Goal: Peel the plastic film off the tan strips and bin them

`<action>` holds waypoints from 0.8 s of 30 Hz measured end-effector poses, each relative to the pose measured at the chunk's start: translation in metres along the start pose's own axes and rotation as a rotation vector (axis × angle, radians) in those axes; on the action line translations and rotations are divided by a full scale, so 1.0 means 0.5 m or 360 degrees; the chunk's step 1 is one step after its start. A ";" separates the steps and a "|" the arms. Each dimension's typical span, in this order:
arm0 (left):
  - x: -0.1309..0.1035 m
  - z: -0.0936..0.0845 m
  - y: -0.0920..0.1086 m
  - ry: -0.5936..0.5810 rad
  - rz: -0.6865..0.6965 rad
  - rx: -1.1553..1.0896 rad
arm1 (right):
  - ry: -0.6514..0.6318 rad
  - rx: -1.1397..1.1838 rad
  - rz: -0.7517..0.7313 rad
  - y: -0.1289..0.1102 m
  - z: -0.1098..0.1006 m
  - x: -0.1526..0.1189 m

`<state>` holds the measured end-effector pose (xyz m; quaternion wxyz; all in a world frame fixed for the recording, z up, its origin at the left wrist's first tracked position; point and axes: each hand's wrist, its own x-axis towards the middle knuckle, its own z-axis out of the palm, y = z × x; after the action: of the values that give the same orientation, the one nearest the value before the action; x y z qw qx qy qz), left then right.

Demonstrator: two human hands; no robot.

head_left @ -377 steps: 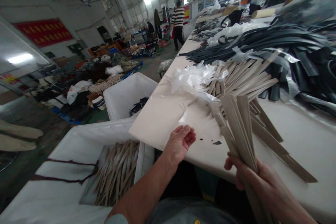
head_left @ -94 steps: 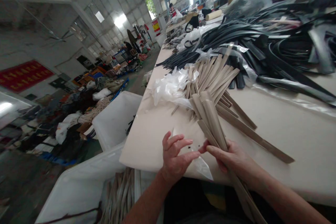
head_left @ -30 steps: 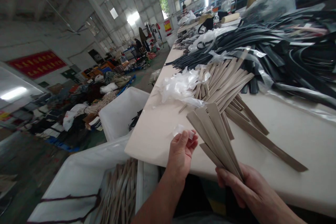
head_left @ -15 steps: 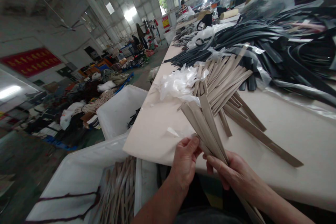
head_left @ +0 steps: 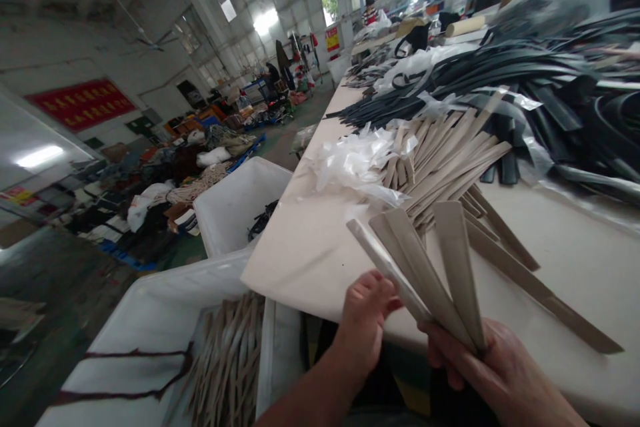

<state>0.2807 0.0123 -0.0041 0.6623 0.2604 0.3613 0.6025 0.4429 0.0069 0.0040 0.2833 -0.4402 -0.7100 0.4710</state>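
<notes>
- Now the right hand is clenched around the lower ends of a fan of beige strips, holding them upright above the near edge of the tabletop; half a second ago the same strips lay flatter and closer together, so the fan has been raised and spread wider.
- The left hand has its fingers curled against the leftmost strip of the fan, pinching it where it meets the bunch. A second ago that hand was apart from the strips and held a small scrap of clear film; no such scrap shows in it now.
- Judging by that, the film has been put aside and the hand is back at the bunch, working on the outermost strip.
- Behind the fan, more beige strips lie in a loose pile on the tabletop, with crumpled clear plastic just beside them and black straps farther back.
- Below the tabletop's near corner a white bin holds further beige strips; a second white bin stands behind it.
</notes>
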 end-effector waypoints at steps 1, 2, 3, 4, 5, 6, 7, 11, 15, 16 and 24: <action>0.006 -0.002 0.007 0.0126 0.0120 -0.0062 | -0.0022 -0.0016 0.0001 0.001 0.003 0.001; 0.011 -0.005 0.013 0.0236 0.0212 -0.0102 | -0.0037 -0.0030 0.0001 0.002 0.005 0.003; 0.013 -0.007 0.015 0.0298 0.0245 -0.0111 | -0.0046 -0.0042 -0.0006 0.004 0.008 0.005; 0.011 -0.008 0.014 0.0311 0.0218 -0.0088 | -0.0034 -0.0048 -0.0028 0.006 0.011 0.008; 0.007 -0.009 0.009 0.0279 0.0146 -0.0045 | -0.0014 -0.0048 -0.0056 0.008 0.013 0.010; 0.001 -0.009 0.003 0.0212 0.0048 0.0005 | 0.0001 -0.0046 -0.0087 0.010 0.015 0.012; -0.004 -0.009 -0.002 0.0131 -0.0044 0.0052 | 0.0016 -0.0045 -0.0113 0.014 0.017 0.012; 0.002 -0.016 0.017 0.0151 0.0102 -0.0036 | -0.0010 -0.0079 -0.0120 0.025 0.025 0.008; 0.014 -0.024 0.022 0.0383 0.0198 -0.0177 | 0.0007 -0.0112 -0.0137 0.024 0.029 0.008; 0.011 -0.025 0.011 0.0340 0.0102 -0.0151 | 0.0010 -0.0122 -0.0134 0.024 0.029 0.010; 0.030 -0.050 0.040 0.0370 0.0236 -0.0322 | -0.0075 -0.0131 -0.0084 0.029 0.037 0.010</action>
<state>0.2491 0.0275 -0.0059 0.5927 0.1468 0.3527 0.7091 0.4310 0.0060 -0.0166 0.2603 -0.4213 -0.7468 0.4440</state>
